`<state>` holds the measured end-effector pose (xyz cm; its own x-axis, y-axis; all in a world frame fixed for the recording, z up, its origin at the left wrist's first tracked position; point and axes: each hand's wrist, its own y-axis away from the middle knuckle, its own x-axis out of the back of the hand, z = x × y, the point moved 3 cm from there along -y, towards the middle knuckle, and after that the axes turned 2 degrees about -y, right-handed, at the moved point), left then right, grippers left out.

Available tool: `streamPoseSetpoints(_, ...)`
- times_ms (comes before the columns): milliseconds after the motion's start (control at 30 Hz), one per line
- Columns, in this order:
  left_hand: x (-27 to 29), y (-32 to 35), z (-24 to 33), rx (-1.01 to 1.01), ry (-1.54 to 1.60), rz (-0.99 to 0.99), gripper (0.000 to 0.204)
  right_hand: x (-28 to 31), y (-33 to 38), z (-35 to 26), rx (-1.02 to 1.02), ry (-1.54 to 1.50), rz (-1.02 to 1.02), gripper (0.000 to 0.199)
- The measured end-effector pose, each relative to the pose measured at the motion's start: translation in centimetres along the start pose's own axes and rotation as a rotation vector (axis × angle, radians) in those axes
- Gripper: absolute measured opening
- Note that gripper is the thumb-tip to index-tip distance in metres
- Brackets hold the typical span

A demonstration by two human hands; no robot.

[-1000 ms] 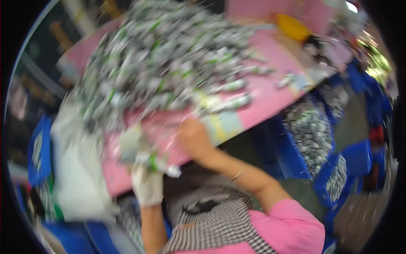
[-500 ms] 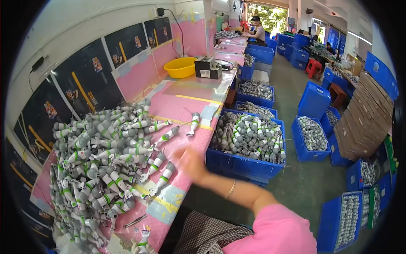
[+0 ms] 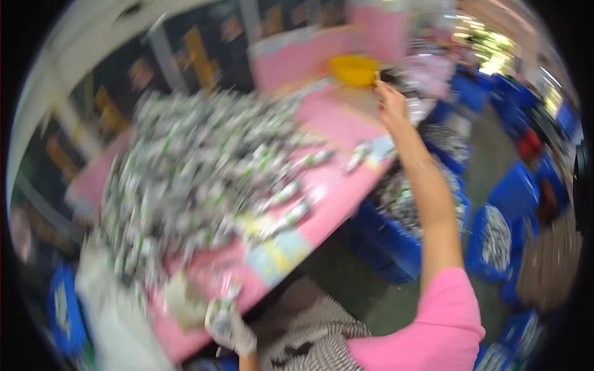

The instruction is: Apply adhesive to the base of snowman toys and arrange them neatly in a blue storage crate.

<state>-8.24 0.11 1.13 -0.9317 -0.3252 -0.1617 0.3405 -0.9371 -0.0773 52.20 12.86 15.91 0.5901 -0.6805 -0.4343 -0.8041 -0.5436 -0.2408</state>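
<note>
Frame motion-blurred; fine detail lost. Right hand (image 3: 391,102) raised over worktop's (image 3: 346,123) far end, near yellow basin (image 3: 354,69), pinching small object too blurred to name. Half second ago same hand lay low at near edge beside tube pile (image 3: 198,167); now well apart from it. Left hand (image 3: 230,321), white-gloved, at near corner, grasping tube (image 3: 218,314). Blue crates (image 3: 396,241) partly hidden behind arm.

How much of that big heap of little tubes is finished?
Done: blue crates beside the pink table already hold tubes. In hand: the gloved left hand grips something small at the table's near edge, blurred; the bare right hand reaches toward the yellow basin. Left: a big pile of tubes covers the table.
</note>
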Motion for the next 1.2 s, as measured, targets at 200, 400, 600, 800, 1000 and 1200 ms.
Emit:
streamPoseSetpoints(200,-2.2,0.4,-1.8,-0.327,0.057,-0.020,0.042,-8.6,37.0,5.6,-0.287,0.383,-0.842,0.014)
streamPoseSetpoints(400,-0.2,1.5,-2.2,-0.154,-0.020,0.060,0.042,-12.3,46.0,8.6,0.011,0.321,-0.915,0.012)
streamPoseSetpoints(600,0.2,2.0,-2.5,-0.195,-0.006,-0.018,0.041,-13.3,46.9,9.0,0.138,0.375,-0.920,0.012)
streamPoseSetpoints(800,0.2,2.2,-2.8,-0.301,-0.138,-0.119,0.039,-13.5,45.5,9.9,0.184,0.448,-0.938,0.008)
streamPoseSetpoints(1000,-0.2,1.8,-2.3,-0.262,-0.016,-0.053,0.039,-13.8,44.7,10.2,0.233,0.471,-0.966,0.007)
streamPoseSetpoints(1200,-0.1,1.8,-2.4,-0.240,0.008,-0.048,0.041,-13.6,44.5,10.4,0.191,0.433,-0.945,0.009)
